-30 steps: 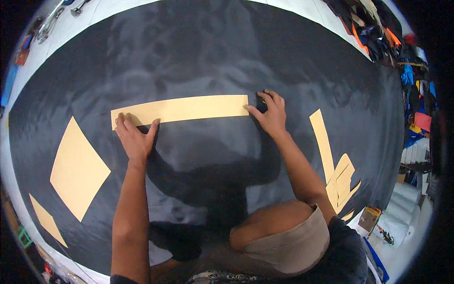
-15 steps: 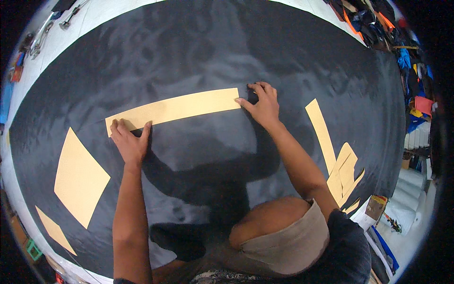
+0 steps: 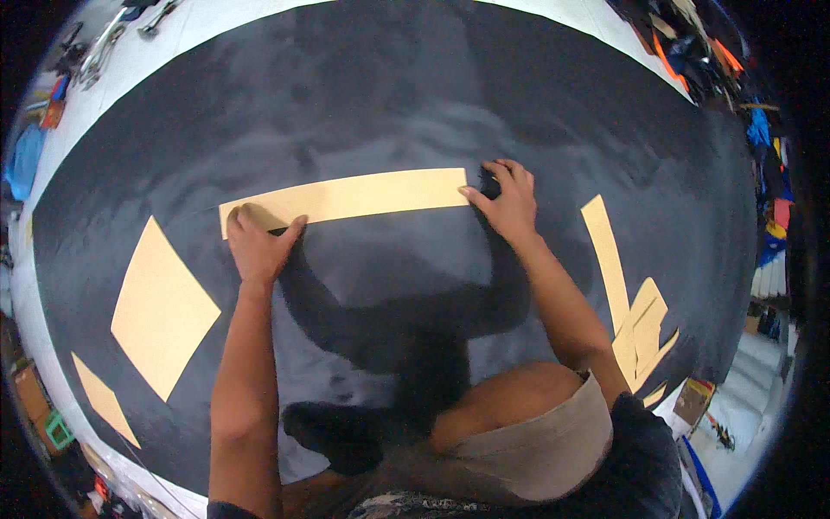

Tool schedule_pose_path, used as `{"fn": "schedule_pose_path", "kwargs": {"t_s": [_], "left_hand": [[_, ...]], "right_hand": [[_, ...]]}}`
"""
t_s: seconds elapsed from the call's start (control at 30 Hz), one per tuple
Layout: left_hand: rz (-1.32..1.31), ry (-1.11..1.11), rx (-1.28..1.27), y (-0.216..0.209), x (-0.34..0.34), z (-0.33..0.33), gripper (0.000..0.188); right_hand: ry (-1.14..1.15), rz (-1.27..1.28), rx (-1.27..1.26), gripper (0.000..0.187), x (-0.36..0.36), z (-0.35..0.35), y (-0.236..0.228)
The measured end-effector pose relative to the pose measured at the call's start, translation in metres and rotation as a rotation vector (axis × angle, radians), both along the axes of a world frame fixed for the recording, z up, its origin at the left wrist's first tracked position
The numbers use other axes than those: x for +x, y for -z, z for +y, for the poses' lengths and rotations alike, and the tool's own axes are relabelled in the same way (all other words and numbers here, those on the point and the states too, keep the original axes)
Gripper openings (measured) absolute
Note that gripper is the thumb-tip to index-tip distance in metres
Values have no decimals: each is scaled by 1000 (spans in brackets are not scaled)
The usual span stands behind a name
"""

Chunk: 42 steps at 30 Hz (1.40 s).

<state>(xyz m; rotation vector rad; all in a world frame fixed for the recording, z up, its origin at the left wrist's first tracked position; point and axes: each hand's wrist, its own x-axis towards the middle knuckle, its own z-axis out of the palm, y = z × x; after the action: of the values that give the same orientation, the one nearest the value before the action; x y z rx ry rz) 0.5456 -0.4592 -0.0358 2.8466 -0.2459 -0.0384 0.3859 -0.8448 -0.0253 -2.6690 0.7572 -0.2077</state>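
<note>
A long, slightly curved strip of pale yellow card [image 3: 346,197] lies flat across the shiny black sheet [image 3: 389,95]. My left hand [image 3: 262,246] rests on the strip's left end, fingers pressed down and thumb spread apart along its lower edge. At the strip's right end, the thumb of my right hand [image 3: 508,203] touches the corner. Its bent fingers stand apart from the thumb, over the black sheet. Dark shadow and a tiny yellowish spot show under those fingers; what the spot is I cannot tell.
Left of my arm lie a large four-sided card piece [image 3: 164,310] and a smaller card piece [image 3: 105,400]. A narrow card strip [image 3: 607,259] and several overlapping card pieces [image 3: 638,329] lie by my right arm. Cluttered goods [image 3: 679,43] stand beyond the sheet's far right edge.
The whole view has shifted, so everything appears farther right. Both hands keep their places at the two ends of the card strip.
</note>
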Motion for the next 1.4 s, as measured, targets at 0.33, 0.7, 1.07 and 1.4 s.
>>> {"fn": "schedule_pose_path", "kwargs": {"t_s": [0.33, 0.7, 1.07, 1.4], "left_hand": [[155, -95, 47, -7, 9, -3, 125], [187, -186, -31, -12, 8, 5, 139], [276, -159, 35, -15, 15, -4, 134], [391, -207, -3, -31, 21, -5, 119]], "right_hand": [[-65, -28, -66, 61, -1, -1, 5], [-256, -272, 288, 26, 111, 64, -12], [-670, -75, 727, 30, 233, 283, -5], [-739, -100, 584, 22, 238, 315, 0]]}}
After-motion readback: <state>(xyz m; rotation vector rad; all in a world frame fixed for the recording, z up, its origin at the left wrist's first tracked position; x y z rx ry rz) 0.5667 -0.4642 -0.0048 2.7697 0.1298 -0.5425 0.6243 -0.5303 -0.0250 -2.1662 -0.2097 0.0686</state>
